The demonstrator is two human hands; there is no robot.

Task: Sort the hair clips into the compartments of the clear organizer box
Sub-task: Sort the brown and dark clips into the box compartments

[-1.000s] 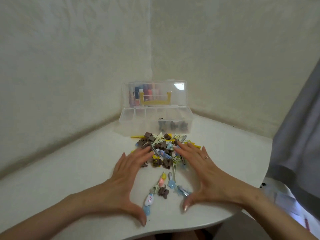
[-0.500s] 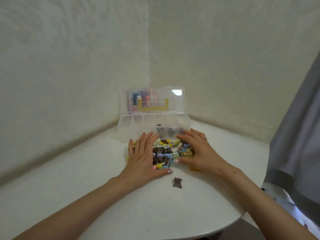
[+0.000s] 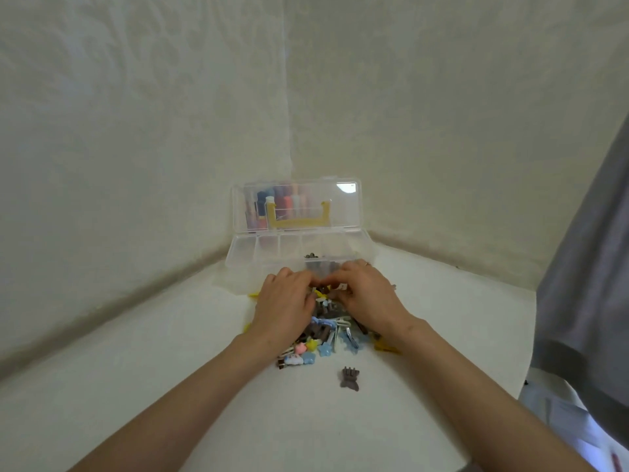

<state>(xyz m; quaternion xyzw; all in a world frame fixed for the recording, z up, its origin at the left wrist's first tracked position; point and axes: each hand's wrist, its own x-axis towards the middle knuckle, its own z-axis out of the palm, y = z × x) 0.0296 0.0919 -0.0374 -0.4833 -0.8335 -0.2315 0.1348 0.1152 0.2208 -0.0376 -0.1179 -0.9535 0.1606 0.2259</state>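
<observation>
A heap of hair clips (image 3: 328, 330), brown, blue, yellow and pink, lies on the white table (image 3: 170, 335) in front of the clear organizer box (image 3: 245, 255). Its lid (image 3: 347, 206) stands open, and a few dark clips (image 3: 310, 256) sit in a right-hand compartment. My left hand (image 3: 284, 304) and my right hand (image 3: 369, 296) lie over the far end of the heap, fingers curled toward each other into the clips. What each holds is mostly hidden. One brown claw clip (image 3: 350, 378) lies alone nearer to me.
Coloured thread spools (image 3: 282, 202) and a yellow holder (image 3: 299, 221) show through the lid. Two walls meet just behind the box. A grey cloth (image 3: 585, 267) hangs at the right, past the table's curved edge (image 3: 524, 369).
Both hands have slid further toward the box and their fingers have gone from flat to curled into the heap's far end. The clips behind them are spread out again.
</observation>
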